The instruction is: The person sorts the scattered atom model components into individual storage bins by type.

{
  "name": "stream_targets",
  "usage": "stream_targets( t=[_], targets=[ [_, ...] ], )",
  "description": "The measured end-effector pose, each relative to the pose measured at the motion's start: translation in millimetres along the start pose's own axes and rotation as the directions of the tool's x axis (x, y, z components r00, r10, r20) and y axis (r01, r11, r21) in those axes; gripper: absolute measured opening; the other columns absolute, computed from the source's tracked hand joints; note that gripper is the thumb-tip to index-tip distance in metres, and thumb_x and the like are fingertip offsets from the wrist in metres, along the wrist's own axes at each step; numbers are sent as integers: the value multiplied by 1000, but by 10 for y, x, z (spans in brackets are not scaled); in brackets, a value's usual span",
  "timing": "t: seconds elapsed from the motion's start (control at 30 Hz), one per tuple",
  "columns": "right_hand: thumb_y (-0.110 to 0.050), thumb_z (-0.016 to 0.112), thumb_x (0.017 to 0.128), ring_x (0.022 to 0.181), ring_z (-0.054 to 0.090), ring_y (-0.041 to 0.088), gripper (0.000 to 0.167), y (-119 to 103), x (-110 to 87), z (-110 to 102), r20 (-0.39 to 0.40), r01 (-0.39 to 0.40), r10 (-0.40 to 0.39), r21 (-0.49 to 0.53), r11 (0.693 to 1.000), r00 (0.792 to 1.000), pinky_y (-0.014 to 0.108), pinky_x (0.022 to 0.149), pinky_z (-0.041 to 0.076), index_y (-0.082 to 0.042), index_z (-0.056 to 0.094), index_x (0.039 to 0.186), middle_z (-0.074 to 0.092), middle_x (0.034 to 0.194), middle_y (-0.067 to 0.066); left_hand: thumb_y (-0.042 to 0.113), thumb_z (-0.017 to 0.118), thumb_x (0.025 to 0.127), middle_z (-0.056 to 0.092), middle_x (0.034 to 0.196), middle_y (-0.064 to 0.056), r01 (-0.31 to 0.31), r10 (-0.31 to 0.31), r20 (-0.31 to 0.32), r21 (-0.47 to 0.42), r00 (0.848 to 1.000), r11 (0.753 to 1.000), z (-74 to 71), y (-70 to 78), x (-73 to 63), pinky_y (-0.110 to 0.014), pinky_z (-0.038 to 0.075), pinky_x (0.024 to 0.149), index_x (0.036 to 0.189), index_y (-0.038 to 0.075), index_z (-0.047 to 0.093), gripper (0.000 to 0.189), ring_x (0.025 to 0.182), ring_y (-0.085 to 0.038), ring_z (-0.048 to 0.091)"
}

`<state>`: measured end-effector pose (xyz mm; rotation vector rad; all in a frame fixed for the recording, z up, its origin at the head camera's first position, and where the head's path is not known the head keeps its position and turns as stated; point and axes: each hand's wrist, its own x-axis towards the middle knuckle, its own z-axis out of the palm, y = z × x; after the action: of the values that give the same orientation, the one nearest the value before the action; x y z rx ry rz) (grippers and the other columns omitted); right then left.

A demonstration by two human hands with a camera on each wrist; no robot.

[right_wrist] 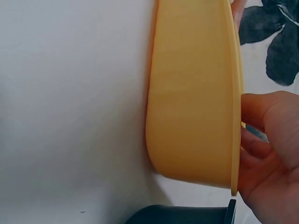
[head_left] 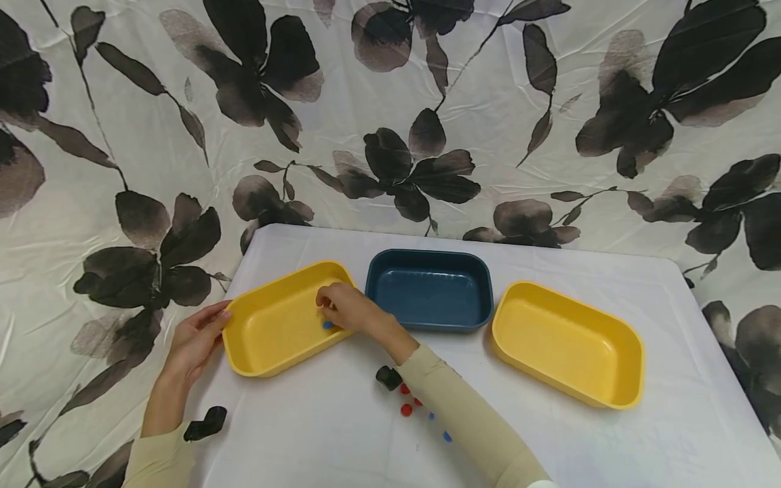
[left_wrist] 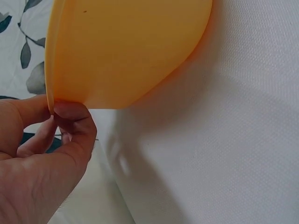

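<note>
Tray [head_left: 271,332] (yel., L): long axis near-L to far-R.

On the table [head_left: 293,427], we find the middle tray [head_left: 427,291] between the left tray [head_left: 268,332] and the right tray [head_left: 567,346], with the backdrop cloth [head_left: 488,102] behind all three. We see a small piece [head_left: 327,324] inside the left tray, toward its right end, where the right hand [head_left: 348,306] is. The left hand [head_left: 194,339] is at that tray's left end. Before the middle tray, we see loose pieces [head_left: 406,410] beside the right forearm [head_left: 470,413].
</note>
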<state>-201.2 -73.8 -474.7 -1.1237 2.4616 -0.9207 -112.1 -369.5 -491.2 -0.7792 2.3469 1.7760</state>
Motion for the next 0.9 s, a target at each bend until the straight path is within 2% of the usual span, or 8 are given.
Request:
stream_targets(
  t=[0.17, 0.43, 0.53, 0.77, 0.9],
  targets=[
    [-8, 65, 102, 90, 58, 14, 15, -8, -70, -27, -53, 6, -4, 52, 999, 999, 15, 79, 48, 1, 68, 114, 67, 104, 6, 42, 61, 102, 47, 142, -2, 14, -14, -3, 4, 1000, 1000, -5, -3, 5, -11, 51, 87, 159, 12, 38, 68, 113, -12, 55],
    [-8, 66, 100, 87, 59, 13, 7, -11, -209, -52, -160, 7, 22, 178, 984, 987, 15, 74, 50, -3, 67, 106, 66, 97, 4, 41, 61, 102, 51, 129, 9, -1, 1, 4, -2, 1000, 1000, -11, 9, -10, -10, 51, 86, 158, 11, 40, 66, 106, -7, 56],
    [-8, 67, 100, 86, 60, 14, 7, -6, -272, -57, -206, 25, 18, 207, 978, 978, 15, 73, 51, -3, 67, 104, 66, 97, 5, 40, 61, 103, 51, 129, 9, 0, 0, 8, -7, 1000, 1000, -8, 13, -11, -10, 51, 86, 158, 11, 39, 66, 106, -6, 56],
    [-3, 69, 97, 84, 63, 17, 5, 38, -385, -54, -313, 114, -43, 211, 971, 949, 16, 77, 53, 1, 68, 100, 67, 95, 9, 38, 60, 104, 50, 134, 3, -22, 22, 17, -5, 1000, 1000, -15, 16, -23, -11, 51, 86, 159, 8, 37, 67, 108, -5, 56],
    [-2, 70, 96, 84, 64, 20, 5, 51, -438, -54, -351, 128, -41, 229, 965, 935, 19, 78, 54, 1, 70, 99, 67, 94, 10, 39, 60, 103, 50, 133, 4, -30, 30, 21, -4, 999, 1000, -16, 2, -20, -11, 51, 87, 158, 7, 37, 67, 107, -3, 57]
  ],
)
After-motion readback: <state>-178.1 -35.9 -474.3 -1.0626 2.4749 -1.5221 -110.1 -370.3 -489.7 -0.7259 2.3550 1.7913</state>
